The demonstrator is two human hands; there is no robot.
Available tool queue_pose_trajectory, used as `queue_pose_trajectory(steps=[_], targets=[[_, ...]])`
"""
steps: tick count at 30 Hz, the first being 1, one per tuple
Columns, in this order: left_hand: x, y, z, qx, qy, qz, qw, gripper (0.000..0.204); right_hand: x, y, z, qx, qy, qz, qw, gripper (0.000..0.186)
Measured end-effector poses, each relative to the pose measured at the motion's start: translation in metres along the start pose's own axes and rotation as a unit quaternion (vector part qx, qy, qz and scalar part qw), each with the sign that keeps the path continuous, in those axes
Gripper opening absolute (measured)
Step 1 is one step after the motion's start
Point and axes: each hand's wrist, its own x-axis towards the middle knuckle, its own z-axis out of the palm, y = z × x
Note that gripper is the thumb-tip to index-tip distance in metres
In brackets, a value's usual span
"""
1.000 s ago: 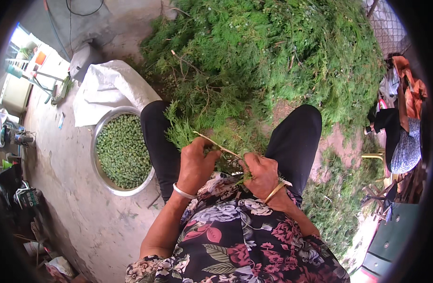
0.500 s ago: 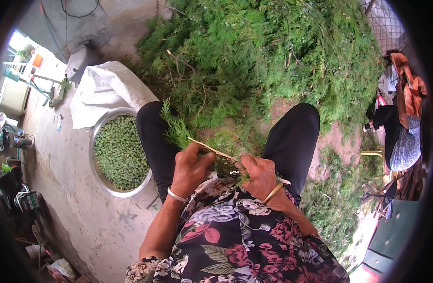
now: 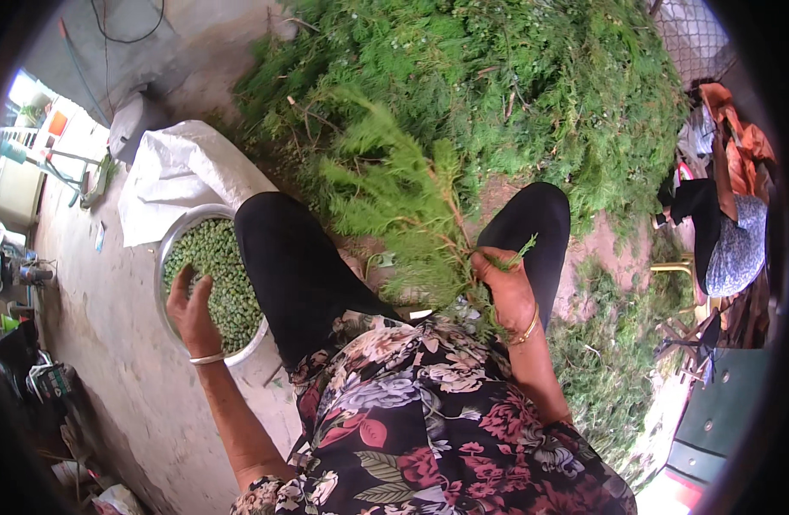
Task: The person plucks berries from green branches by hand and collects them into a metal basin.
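Observation:
My right hand (image 3: 508,290) is closed around the woody lower part of a leafy evergreen branch (image 3: 412,197), which rises between my knees with its feathery sprays pointing away from me. At my left, my left hand (image 3: 194,319) hovers over the near left side of a metal basin (image 3: 256,342), fingers apart and nothing visible in them. Small round green cones or berries (image 3: 231,296) fill much of that basin. Some greenery lies in my lap under the right hand.
A large heap of cut evergreen branches (image 3: 532,94) spreads ahead of me. A white sack (image 3: 184,167) lies behind the basin. Another person (image 3: 738,249) sits at the far right, near more greenery on the ground. Assorted household items line the left edge.
My left hand has left the branch and moved left over the basin. My right hand now holds the branch alone, its leafy part raised and swung upright between my knees.

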Motion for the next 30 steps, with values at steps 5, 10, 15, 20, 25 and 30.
queue_pose_trajectory(steps=[5,10,15,20,25,30], targets=[[-0.010,-0.020,-0.005,0.550,0.138,0.143,0.811,0.064,0.000,-0.002,-0.011,0.365,-0.158,0.128,0.908,0.034],[-0.023,-0.002,0.032,0.181,0.128,0.073,0.972,0.050,0.006,0.007,-0.011,0.560,-0.363,0.151,0.730,0.045],[-0.063,0.051,0.099,-0.055,-0.244,0.056,0.967,0.035,0.005,0.005,-0.008,0.521,-0.380,0.143,0.751,0.048],[-0.092,0.063,0.168,-0.307,-0.516,-0.122,0.790,0.043,-0.007,0.004,0.006,0.235,-0.305,0.100,0.918,0.044],[-0.088,0.052,0.188,-0.141,-0.421,0.115,0.889,0.021,0.008,0.012,0.001,0.237,-0.333,-0.170,0.896,0.066],[-0.086,0.054,0.181,-0.332,-0.285,-0.213,0.874,0.014,0.007,0.017,-0.021,0.241,-0.189,0.119,0.945,0.070]])
